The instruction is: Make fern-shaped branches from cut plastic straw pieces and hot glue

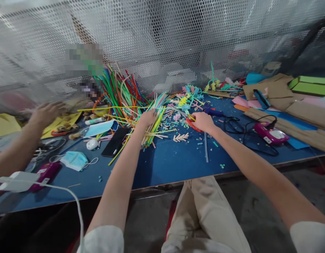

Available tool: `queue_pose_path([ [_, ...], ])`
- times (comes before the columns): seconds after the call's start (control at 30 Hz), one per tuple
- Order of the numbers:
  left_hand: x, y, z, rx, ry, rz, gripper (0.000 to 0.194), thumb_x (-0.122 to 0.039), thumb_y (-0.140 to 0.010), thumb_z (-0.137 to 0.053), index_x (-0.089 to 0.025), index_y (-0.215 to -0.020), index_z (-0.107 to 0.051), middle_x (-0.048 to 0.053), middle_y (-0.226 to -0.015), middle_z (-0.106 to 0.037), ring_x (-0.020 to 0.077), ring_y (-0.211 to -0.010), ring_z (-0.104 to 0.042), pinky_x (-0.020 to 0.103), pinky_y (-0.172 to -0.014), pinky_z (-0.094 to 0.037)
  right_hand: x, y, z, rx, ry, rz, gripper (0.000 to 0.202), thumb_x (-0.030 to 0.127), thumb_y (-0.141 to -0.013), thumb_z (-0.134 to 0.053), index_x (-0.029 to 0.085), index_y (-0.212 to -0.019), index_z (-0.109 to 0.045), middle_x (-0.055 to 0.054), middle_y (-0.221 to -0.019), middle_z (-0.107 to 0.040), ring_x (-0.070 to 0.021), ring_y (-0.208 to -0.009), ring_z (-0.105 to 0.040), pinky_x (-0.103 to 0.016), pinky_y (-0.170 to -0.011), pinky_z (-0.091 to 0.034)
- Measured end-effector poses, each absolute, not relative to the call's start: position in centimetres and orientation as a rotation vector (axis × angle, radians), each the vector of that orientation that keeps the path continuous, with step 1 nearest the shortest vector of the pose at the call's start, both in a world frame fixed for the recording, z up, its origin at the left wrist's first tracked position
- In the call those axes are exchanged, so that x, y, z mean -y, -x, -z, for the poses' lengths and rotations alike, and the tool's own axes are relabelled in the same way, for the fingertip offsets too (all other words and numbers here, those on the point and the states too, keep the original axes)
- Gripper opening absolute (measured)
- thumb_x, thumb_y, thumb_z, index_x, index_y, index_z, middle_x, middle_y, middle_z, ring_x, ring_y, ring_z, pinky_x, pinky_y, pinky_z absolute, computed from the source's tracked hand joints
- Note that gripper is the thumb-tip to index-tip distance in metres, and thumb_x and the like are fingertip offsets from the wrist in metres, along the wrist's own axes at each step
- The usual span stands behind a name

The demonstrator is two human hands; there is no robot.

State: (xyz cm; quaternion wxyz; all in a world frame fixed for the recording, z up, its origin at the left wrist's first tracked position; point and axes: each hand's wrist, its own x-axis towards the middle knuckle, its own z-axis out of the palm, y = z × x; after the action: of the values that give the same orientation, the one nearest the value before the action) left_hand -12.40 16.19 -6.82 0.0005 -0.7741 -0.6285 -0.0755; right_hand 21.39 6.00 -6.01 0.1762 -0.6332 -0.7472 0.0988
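My left hand [147,118] is closed on pipe cleaners in a loose heap of yellow, pink and pale green pipe cleaners [158,123]; its fingertips are partly hidden among them. Scissors [193,123] with orange-red handles are held in my right hand [204,122], their blades pointing left toward the heap. Just below the blades lies a cream leaf-like sprig [180,137]. Cut snippets [175,123] are scattered between my hands. Behind them sits a pile of blue, yellow and pink twisted pieces [190,96].
At left, another person's hand [49,113] reaches over the table [167,165]. Nearby are a black phone [115,141], face masks [74,160] and a white charger [18,181]. A glue gun [214,111] and purple device [271,133] with black cable lie right. Perforated metal mesh [162,42] stands behind.
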Motion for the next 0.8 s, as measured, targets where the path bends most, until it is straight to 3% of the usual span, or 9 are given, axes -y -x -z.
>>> queue_pose_path([
  [0.17, -15.5, 12.3, 5.6, 1.884, 2.422, 0.151, 0.047, -0.030, -0.107, -0.049, -0.019, -0.148, -0.070, 0.018, -0.141, -0.077, 0.0330, -0.124, -0.075, 0.044, -0.107, -0.058, -6.0, -21.5, 6.1, 2.100, 1.785, -0.267, 0.045, 0.068, -0.097, -0.067, 0.024, -0.091, -0.075, -0.014, -0.099, -0.083, -0.0312, -0.091, -0.075, -0.034, -0.069, -0.042],
  [0.3, -13.5, 11.5, 3.2, 1.754, 2.385, 0.264, 0.045, -0.036, -0.107, -0.053, -0.019, -0.141, -0.076, 0.018, -0.155, -0.068, 0.0362, -0.137, -0.066, 0.049, -0.115, -0.053, -6.0, -21.8, 6.0, 2.055, 1.756, -0.297, 0.053, 0.077, -0.095, -0.065, 0.024, -0.091, -0.071, -0.014, -0.096, -0.081, -0.0324, -0.090, -0.074, -0.035, -0.070, -0.043],
  [0.37, -12.0, 11.0, 1.9, 1.605, 2.514, 0.371, 0.038, -0.039, -0.106, -0.054, -0.021, -0.124, -0.082, 0.015, -0.139, -0.076, 0.0321, -0.130, -0.069, 0.046, -0.115, -0.053, -6.1, -22.0, 6.1, 2.024, 1.727, -0.300, 0.056, 0.080, -0.093, -0.066, 0.024, -0.094, -0.069, -0.014, -0.097, -0.080, -0.0324, -0.091, -0.074, -0.035, -0.071, -0.043],
  [0.47, -9.5, 10.2, 0.6, 1.584, 2.896, 0.194, 0.036, -0.052, -0.101, -0.064, -0.024, -0.111, -0.084, 0.009, -0.109, -0.083, 0.0253, -0.100, -0.076, 0.035, -0.094, -0.058, -6.2, -22.2, 6.2, 1.973, 1.692, -0.275, 0.060, 0.082, -0.092, -0.065, 0.023, -0.099, -0.067, -0.014, -0.103, -0.080, -0.0326, -0.093, -0.073, -0.035, -0.073, -0.044],
  [0.53, -8.2, 9.6, 0.7, 1.620, 2.982, -0.046, 0.036, -0.057, -0.096, -0.070, -0.026, -0.108, -0.084, 0.006, -0.105, -0.084, 0.0244, -0.093, -0.076, 0.033, -0.084, -0.055, -6.2, -22.3, 6.2, 1.954, 1.672, -0.270, 0.059, 0.081, -0.093, -0.065, 0.023, -0.099, -0.066, -0.014, -0.104, -0.079, -0.0326, -0.094, -0.072, -0.035, -0.074, -0.044],
  [0.6, -7.3, 9.1, 1.3, 1.652, 2.936, -0.185, 0.029, -0.052, -0.093, -0.073, -0.027, -0.104, -0.084, 0.005, -0.101, -0.084, 0.0249, -0.090, -0.075, 0.032, -0.079, -0.052, -6.2, -22.3, 6.2, 1.946, 1.659, -0.273, 0.058, 0.081, -0.093, -0.065, 0.023, -0.099, -0.066, -0.014, -0.104, -0.079, -0.0327, -0.094, -0.072, -0.036, -0.074, -0.044],
  [0.8, -6.7, 8.8, 2.7, 1.601, 2.873, -0.073, 0.026, -0.045, -0.098, -0.067, -0.027, -0.106, -0.084, 0.005, -0.102, -0.084, 0.0251, -0.093, -0.076, 0.031, -0.081, -0.052, -6.2, -22.5, 6.1, 1.942, 1.650, -0.251, 0.055, 0.078, -0.091, -0.069, 0.023, -0.097, -0.065, -0.015, -0.105, -0.079, -0.0323, -0.094, -0.071, -0.035, -0.073, -0.043],
])
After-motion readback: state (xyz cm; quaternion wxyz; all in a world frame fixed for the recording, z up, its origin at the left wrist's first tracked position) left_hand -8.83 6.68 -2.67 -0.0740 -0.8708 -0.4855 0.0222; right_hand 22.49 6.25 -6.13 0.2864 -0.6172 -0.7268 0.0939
